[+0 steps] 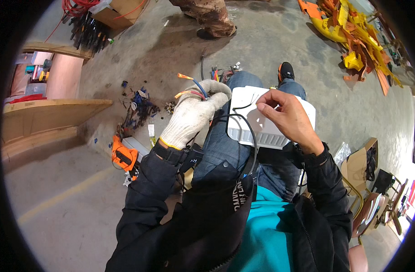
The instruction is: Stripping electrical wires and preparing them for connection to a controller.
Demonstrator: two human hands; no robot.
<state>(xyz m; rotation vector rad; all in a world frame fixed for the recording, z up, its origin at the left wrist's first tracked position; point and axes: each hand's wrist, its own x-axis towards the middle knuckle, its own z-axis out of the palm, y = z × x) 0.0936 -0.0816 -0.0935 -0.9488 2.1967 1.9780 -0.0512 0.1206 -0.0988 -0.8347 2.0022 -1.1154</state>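
Coloured wires (200, 86) poke from your closed, gloved left hand (189, 111), which hides their lower part. Your right hand (287, 113) is to their right, over the white casing (262, 130) on your lap (221, 152), fingertips (263, 108) close together; I cannot tell whether they pinch anything.

I am holding my left hand (194, 109), in a white knitted glove with a yellow-edged cuff, out in front with its fingers curling inward, and a strip of bare wrist (164, 147) is showing above my black jacket sleeve (146, 192). My bare right hand (289, 115) is sitting back-upward, its thumb and forefinger meeting at the tips and its other fingers folding beneath. Both black-sleeved forearms are slanting inward from below, elbows bending.
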